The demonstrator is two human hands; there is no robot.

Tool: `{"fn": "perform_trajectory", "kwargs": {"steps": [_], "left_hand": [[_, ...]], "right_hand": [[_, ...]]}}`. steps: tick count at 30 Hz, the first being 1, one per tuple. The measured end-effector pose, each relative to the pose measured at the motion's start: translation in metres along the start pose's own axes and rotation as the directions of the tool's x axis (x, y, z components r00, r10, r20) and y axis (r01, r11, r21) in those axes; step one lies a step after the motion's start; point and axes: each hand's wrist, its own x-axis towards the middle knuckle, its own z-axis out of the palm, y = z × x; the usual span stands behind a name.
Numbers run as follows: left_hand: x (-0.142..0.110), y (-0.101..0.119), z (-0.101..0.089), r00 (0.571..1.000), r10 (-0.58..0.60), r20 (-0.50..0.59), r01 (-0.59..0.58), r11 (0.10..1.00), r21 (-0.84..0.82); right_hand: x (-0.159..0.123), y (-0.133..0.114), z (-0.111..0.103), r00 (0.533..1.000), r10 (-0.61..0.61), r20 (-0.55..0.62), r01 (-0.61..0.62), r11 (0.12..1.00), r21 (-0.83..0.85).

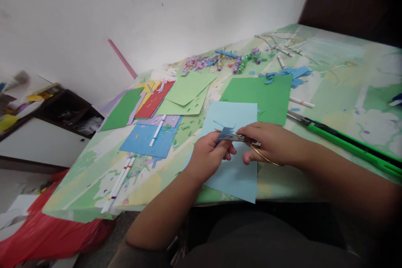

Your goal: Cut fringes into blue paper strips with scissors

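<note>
Scissors (242, 138) sit in your right hand (266, 142), just right of the frame's centre; your left hand (213, 153) pinches the fringed blue paper (226, 134) at their blades, above the light blue sheet (238, 178).

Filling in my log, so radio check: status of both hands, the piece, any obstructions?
Left hand pinching fringed blue paper. Right hand on scissors, blades at the paper. Green cutter beyond right forearm, clear of both hands.
</note>
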Motion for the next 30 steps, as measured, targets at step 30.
{"fn": "perform_trajectory", "kwargs": {"steps": [30], "left_hand": [[0.0052, -0.0007, -0.0036, 0.997, -0.066, -0.038, 0.056, 0.972, -0.226]], "right_hand": [[0.0014, 0.0047, 0.0002, 0.995, 0.104, -0.008, -0.104, 0.994, 0.023]]}}
